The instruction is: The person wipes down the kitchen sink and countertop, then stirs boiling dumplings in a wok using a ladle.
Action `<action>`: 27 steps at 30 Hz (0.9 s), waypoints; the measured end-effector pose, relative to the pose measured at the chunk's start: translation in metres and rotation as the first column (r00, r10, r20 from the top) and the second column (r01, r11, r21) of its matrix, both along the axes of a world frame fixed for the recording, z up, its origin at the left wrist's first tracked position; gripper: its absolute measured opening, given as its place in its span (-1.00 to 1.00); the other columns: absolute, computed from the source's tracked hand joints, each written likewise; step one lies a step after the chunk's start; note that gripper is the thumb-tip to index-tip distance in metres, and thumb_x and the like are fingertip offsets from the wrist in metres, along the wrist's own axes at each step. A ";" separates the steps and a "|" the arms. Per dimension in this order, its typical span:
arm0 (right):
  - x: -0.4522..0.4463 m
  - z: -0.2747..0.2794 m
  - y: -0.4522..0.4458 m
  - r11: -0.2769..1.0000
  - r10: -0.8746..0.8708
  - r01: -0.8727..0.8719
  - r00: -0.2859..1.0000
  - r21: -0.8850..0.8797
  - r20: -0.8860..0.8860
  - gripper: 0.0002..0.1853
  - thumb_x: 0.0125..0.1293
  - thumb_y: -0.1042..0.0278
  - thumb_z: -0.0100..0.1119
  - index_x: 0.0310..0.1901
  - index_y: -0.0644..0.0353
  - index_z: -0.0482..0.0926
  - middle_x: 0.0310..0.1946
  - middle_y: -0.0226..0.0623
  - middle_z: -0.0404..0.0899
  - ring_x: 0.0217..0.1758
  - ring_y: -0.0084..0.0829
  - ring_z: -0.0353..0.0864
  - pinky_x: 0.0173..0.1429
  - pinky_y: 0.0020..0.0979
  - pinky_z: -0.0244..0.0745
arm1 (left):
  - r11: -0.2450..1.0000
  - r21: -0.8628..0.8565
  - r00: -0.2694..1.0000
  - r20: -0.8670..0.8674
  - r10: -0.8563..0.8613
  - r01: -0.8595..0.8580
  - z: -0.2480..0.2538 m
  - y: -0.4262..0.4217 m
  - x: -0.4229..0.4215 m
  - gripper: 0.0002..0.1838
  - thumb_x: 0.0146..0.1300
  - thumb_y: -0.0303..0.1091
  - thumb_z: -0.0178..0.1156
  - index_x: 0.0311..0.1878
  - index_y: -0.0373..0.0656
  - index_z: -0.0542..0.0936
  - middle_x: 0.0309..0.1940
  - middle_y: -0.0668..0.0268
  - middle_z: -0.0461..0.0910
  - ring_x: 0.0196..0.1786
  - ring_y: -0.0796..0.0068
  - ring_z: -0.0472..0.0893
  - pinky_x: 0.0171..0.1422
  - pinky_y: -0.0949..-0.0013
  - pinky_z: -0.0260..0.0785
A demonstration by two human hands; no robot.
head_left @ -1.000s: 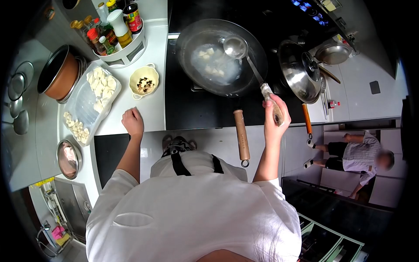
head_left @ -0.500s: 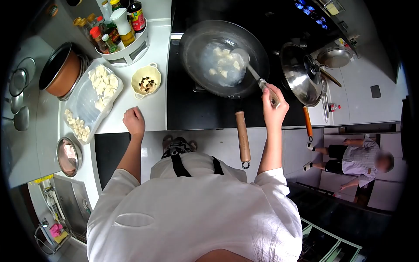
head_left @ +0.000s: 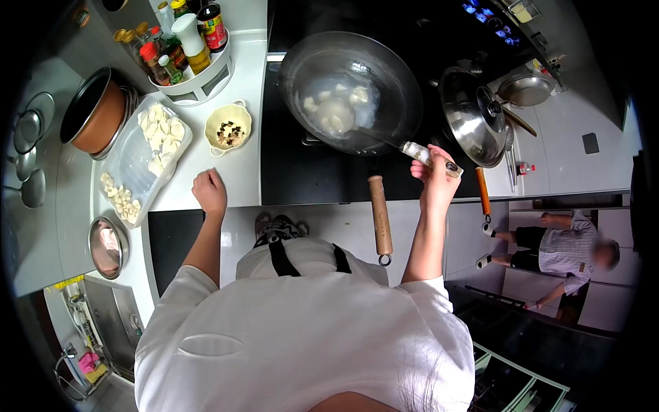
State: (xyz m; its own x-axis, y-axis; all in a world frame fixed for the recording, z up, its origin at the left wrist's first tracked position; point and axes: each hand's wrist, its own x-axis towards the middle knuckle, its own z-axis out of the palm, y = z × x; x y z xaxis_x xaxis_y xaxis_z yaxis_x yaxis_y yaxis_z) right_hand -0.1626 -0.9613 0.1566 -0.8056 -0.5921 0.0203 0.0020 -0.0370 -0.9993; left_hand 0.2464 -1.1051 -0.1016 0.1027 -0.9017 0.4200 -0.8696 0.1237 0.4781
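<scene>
My right hand (head_left: pixel 435 177) grips the handle of a ladle (head_left: pixel 416 150), whose round head is dipped in the steaming, cloudy water of the wok (head_left: pixel 403 75). Several pale dumplings (head_left: pixel 357 95) float around the ladle head. Below the wok its wooden handle (head_left: pixel 382 221) points toward me, untouched. My left hand (head_left: pixel 209 190) rests at the front edge of the white counter, its fingers curled in with nothing visible in them. Nearest to it are a small cream two-handled bowl (head_left: pixel 215 138) with dark and pale bits inside and a plastic tray (head_left: pixel 130 154) of dumplings.
A round rack (head_left: pixel 206 87) of sauce bottles stands at the back left, beside a brown pot (head_left: pixel 98 118). A steel bowl (head_left: pixel 103 264) is at the counter's left corner. Right of the wok lies a lidded pan (head_left: pixel 470 134). Another person (head_left: pixel 566 244) stands at the right.
My right hand has turned and shifted slightly right and down. The ladle head has swung to the left and lower in the wok, among the dumplings. My left hand has stayed almost still.
</scene>
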 end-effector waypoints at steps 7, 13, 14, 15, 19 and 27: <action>-0.009 0.003 0.004 1.000 -0.016 0.016 0.999 -0.010 0.048 -0.73 0.36 0.34 0.13 -0.06 0.39 0.57 -0.44 -0.11 0.65 -0.55 -0.45 0.64 -0.45 -0.50 0.61 | 1.000 0.009 1.000 0.001 0.004 -0.004 0.000 0.000 0.000 -0.77 0.40 -0.26 0.09 -0.34 -0.16 0.58 -0.35 0.22 0.59 -0.18 0.11 0.53 -0.08 0.08 0.30; -0.011 -0.001 0.002 0.997 -0.056 0.057 0.998 -0.055 0.016 -0.72 0.38 0.34 0.14 -0.04 0.41 0.56 -0.43 -0.10 0.65 -0.51 -0.42 0.66 -0.41 -0.49 0.64 | 1.000 0.000 1.000 -0.006 0.006 -0.006 -0.002 0.000 0.000 -0.78 0.39 -0.26 0.10 -0.33 -0.17 0.58 -0.35 0.21 0.60 -0.17 0.10 0.54 -0.07 0.08 0.30; -0.011 -0.001 0.002 0.996 -0.061 0.061 0.998 -0.070 0.003 -0.72 0.38 0.34 0.15 -0.04 0.42 0.56 -0.43 -0.10 0.65 -0.51 -0.41 0.67 -0.41 -0.49 0.64 | 1.000 0.002 1.000 -0.003 0.006 -0.006 -0.002 0.000 0.000 -0.78 0.39 -0.26 0.10 -0.33 -0.17 0.58 -0.34 0.21 0.60 -0.17 0.10 0.54 -0.07 0.07 0.31; -0.012 -0.001 0.002 0.994 -0.065 0.064 0.998 -0.085 -0.009 -0.72 0.38 0.35 0.16 -0.03 0.42 0.56 -0.42 -0.09 0.65 -0.50 -0.41 0.67 -0.40 -0.49 0.65 | 1.000 0.004 1.000 0.001 0.005 -0.005 -0.002 0.000 0.000 -0.78 0.39 -0.26 0.10 -0.33 -0.17 0.58 -0.34 0.21 0.60 -0.17 0.10 0.54 -0.07 0.07 0.31; -0.005 0.007 0.002 0.991 -0.086 0.075 0.991 -0.110 -0.104 -0.73 0.40 0.37 0.15 -0.03 0.44 0.56 -0.39 -0.09 0.66 -0.46 -0.40 0.69 -0.36 -0.48 0.66 | 1.000 -0.005 1.000 0.006 0.007 -0.007 -0.002 0.000 0.000 -0.78 0.39 -0.26 0.10 -0.33 -0.17 0.58 -0.35 0.20 0.60 -0.18 0.09 0.54 -0.09 0.07 0.31; 0.010 0.005 0.006 0.994 0.020 -0.056 0.938 -0.093 -0.347 -0.80 0.36 0.48 0.20 -0.05 0.39 0.58 -0.24 -0.19 0.65 -0.33 -0.45 0.69 -0.19 -0.48 0.67 | 1.000 0.004 1.000 0.009 0.004 -0.004 -0.001 0.000 0.000 -0.78 0.38 -0.28 0.10 -0.33 -0.18 0.58 -0.35 0.19 0.60 -0.19 0.09 0.54 -0.09 0.07 0.32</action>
